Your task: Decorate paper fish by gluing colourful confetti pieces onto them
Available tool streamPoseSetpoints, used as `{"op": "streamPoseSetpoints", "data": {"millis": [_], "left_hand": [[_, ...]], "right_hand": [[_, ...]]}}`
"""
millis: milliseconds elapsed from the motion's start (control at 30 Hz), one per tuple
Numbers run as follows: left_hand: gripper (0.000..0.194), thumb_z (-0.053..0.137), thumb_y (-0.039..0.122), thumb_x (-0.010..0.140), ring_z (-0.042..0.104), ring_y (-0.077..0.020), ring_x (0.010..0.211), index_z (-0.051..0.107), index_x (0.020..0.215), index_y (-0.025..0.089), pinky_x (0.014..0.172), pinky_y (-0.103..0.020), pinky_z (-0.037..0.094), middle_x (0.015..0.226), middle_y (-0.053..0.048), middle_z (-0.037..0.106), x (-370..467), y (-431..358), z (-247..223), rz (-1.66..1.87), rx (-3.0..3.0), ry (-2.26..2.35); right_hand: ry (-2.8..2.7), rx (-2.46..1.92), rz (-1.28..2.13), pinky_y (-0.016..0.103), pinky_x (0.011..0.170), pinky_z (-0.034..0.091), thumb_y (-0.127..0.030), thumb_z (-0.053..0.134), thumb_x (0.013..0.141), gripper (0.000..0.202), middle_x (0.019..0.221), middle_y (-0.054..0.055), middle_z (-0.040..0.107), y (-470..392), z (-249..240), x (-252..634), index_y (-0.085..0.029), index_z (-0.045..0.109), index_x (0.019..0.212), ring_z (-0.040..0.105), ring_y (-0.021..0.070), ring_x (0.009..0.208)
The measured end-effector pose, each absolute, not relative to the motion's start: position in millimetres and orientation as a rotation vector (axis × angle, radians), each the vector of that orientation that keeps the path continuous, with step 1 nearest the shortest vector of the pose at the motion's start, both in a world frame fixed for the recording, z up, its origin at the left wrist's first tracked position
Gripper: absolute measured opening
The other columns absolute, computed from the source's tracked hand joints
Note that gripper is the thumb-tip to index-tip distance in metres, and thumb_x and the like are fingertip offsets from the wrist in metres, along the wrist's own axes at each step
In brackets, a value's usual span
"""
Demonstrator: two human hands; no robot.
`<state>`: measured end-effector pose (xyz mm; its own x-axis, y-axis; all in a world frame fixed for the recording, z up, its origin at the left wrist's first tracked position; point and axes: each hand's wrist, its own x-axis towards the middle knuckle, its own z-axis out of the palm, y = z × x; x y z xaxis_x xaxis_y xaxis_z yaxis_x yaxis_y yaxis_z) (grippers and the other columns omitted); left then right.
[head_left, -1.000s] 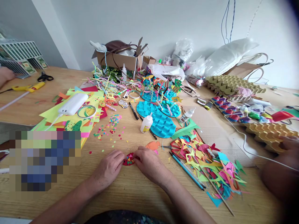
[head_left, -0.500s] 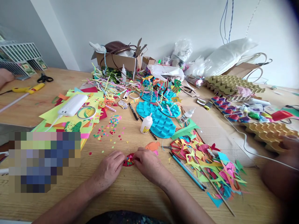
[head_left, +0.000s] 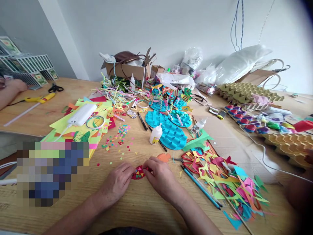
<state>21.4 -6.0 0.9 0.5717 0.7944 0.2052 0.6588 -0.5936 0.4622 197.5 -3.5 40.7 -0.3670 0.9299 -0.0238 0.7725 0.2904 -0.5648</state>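
A small red paper cutout (head_left: 139,172) patterned with yellow, green and pink triangles lies low over the wooden table between my hands. My left hand (head_left: 119,180) has its thumb and fingers closed at the left edge of the cutout. At the opposite edge, my right hand (head_left: 158,173) pinches with its fingertips, which hide that end. Just beyond the right hand rests an orange fish-shaped paper cutout (head_left: 163,158). A white glue bottle (head_left: 156,135) stands upright further back, beside a blue textured oval board (head_left: 171,132).
Colourful paper scraps (head_left: 220,166), blue pencils (head_left: 202,187) and a thin stick (head_left: 230,204) lie at right. Small confetti pieces (head_left: 123,130) are scattered left of centre. Yellow paper sheets (head_left: 66,120) carry a white device (head_left: 83,114). Other people's hands (head_left: 14,88) show at both sides.
The view has shifted, so everything sits slightly lower and further right. Both hands stay at the red cutout, and a little more of its triangle pattern shows. The co-worker's hand at right has drawn back.
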Motion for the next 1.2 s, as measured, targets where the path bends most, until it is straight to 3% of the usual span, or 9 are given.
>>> {"op": "streamPoseSetpoints", "data": {"millis": [267,467,633,1200], "left_hand": [[0.018,0.039,0.014,0.08,0.056,-0.0145,0.082,0.055,0.086,0.019,0.074,-0.025,0.043,0.086,-0.002,0.061,-16.4,20.5,21.6,0.629,2.367,1.373],[0.019,0.038,0.022,0.079,0.057,-0.0186,0.078,0.055,0.085,0.018,0.068,-0.028,0.041,0.087,-0.005,0.062,-69.5,61.3,38.4,0.27,2.373,1.827],[0.018,0.037,0.017,0.078,0.057,-0.0185,0.077,0.054,0.081,0.018,0.066,-0.027,0.04,0.084,-0.005,0.061,-67.2,70.6,35.8,0.011,2.382,1.762],[0.012,0.043,0.011,0.076,0.055,-0.0184,0.078,0.052,0.076,0.019,0.066,-0.028,0.039,0.079,-0.003,0.058,-18.3,70.5,23.2,-0.075,2.554,1.552]], "right_hand": [[-2.09,-1.412,0.679,0.02,0.055,0.036,-0.012,0.046,0.079,0.011,0.073,0.002,0.056,-16.3,45.8,210.3,-0.017,0.056,0.077,0.051,0.0117,0.063],[-1.988,-1.349,0.527,0.021,0.055,0.037,-0.013,0.043,0.08,0.013,0.068,0.002,0.054,-14.3,26.7,216.0,-0.017,0.054,0.075,0.05,0.012,0.062],[-1.984,-1.357,0.519,0.022,0.055,0.038,-0.014,0.042,0.08,0.014,0.068,0.003,0.054,-12.4,17.6,216.7,-0.017,0.054,0.074,0.051,0.0129,0.062],[-1.981,-1.387,0.569,0.022,0.055,0.038,-0.013,0.043,0.079,0.013,0.068,0.002,0.055,-11.5,12.7,219.7,-0.017,0.054,0.073,0.051,0.0126,0.062]]}}
